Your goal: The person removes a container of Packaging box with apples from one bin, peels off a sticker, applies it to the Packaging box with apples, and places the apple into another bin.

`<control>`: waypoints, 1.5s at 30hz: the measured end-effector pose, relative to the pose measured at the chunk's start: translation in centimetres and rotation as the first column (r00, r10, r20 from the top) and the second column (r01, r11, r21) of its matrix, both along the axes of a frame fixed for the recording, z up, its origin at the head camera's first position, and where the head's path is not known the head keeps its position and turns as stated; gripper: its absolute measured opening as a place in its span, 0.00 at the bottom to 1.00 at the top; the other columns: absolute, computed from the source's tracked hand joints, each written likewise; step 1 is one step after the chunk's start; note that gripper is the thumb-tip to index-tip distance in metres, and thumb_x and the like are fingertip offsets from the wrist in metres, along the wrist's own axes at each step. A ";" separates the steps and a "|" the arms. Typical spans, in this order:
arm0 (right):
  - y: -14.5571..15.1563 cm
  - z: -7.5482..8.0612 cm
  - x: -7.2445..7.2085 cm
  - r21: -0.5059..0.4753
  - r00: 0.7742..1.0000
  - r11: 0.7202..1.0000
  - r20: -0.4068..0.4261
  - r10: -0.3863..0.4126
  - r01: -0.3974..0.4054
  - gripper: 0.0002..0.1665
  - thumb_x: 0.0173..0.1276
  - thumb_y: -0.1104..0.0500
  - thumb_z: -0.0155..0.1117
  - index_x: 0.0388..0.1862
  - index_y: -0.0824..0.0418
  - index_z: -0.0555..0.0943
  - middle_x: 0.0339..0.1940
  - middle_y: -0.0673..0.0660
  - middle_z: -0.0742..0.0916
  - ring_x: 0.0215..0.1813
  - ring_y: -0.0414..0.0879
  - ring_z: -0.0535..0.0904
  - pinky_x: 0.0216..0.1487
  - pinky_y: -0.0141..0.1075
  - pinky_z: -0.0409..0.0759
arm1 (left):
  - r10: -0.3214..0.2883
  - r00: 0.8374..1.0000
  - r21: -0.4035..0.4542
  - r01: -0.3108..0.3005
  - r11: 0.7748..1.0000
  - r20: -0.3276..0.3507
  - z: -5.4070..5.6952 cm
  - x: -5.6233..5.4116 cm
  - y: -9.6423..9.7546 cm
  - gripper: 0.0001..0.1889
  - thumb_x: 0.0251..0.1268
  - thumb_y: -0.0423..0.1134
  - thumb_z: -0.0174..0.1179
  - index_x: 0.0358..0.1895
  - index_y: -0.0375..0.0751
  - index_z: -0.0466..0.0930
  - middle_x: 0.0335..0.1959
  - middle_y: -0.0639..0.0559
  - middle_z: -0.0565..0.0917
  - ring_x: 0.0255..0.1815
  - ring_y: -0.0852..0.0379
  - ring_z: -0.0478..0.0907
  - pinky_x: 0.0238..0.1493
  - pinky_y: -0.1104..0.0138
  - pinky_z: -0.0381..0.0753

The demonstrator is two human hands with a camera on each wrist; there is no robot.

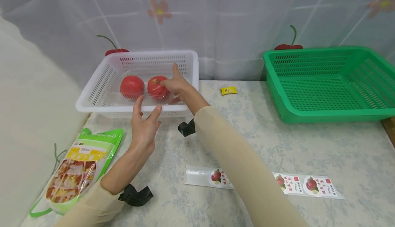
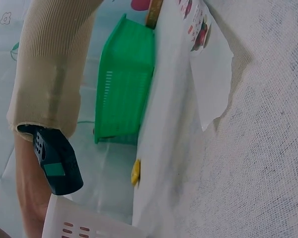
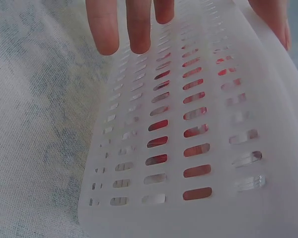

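Two red pomegranate-like fruits, one on the left [image 1: 132,86] and one on the right [image 1: 157,87], lie in a clear plastic container [image 1: 112,98] inside a white slotted basket [image 1: 92,108]. From the right, my right hand [image 1: 178,83] reaches into the basket. Its index finger is extended and its thumb lies over the right fruit; the lower fingers are partly hidden by the container's edge. At the basket's front rim is my left hand [image 1: 144,126], thumb and index finger spread. In the right wrist view, several straight left-hand fingers [image 3: 139,29] stand beside the slotted wall.
A green basket [image 1: 324,112] stands at the right. Between the baskets lies a small yellow packet [image 1: 228,90]. A strip of fruit labels [image 1: 308,185] lies across the front, partly under my right arm. At the left is a green food bag [image 1: 78,167]; a curtain [image 1: 234,24] hangs behind.
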State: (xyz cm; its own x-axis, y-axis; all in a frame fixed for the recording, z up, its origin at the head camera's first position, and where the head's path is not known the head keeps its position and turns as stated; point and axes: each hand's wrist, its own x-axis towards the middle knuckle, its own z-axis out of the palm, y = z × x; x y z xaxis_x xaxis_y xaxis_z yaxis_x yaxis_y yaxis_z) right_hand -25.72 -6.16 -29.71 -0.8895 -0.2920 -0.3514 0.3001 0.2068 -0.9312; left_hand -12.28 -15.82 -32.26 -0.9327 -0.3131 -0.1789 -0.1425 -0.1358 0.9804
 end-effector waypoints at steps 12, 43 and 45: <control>0.2 -0.1 0.2 0.055 0.996 0.996 -0.046 0.076 -0.073 0.45 0.73 0.55 0.61 0.81 0.39 0.49 0.79 0.53 0.58 0.67 0.57 0.69 0.37 0.45 0.86 | -0.003 1.000 -0.035 0.002 0.999 -0.016 -0.1 0.1 0.1 0.36 0.72 0.40 0.58 0.78 0.55 0.50 0.72 0.45 0.42 0.68 0.45 0.61 0.68 0.52 0.67; 1.5 1.0 1.1 -0.147 0.996 0.989 -0.091 -0.013 -0.001 0.45 0.72 0.60 0.61 0.80 0.37 0.53 0.80 0.50 0.57 0.68 0.53 0.70 0.31 0.46 0.86 | 0.045 0.999 -0.004 -0.045 0.999 0.000 -0.1 0.6 0.9 0.35 0.73 0.40 0.58 0.77 0.56 0.51 0.72 0.47 0.42 0.66 0.49 0.65 0.67 0.55 0.68; 1.7 1.4 1.3 -0.137 0.993 0.991 -0.116 -0.024 0.008 0.45 0.71 0.61 0.61 0.80 0.38 0.53 0.79 0.49 0.57 0.65 0.52 0.72 0.30 0.46 0.86 | 0.052 0.999 -0.007 -0.052 0.999 -0.013 -0.1 0.6 1.0 0.35 0.73 0.40 0.58 0.77 0.56 0.51 0.72 0.46 0.42 0.66 0.49 0.66 0.66 0.55 0.68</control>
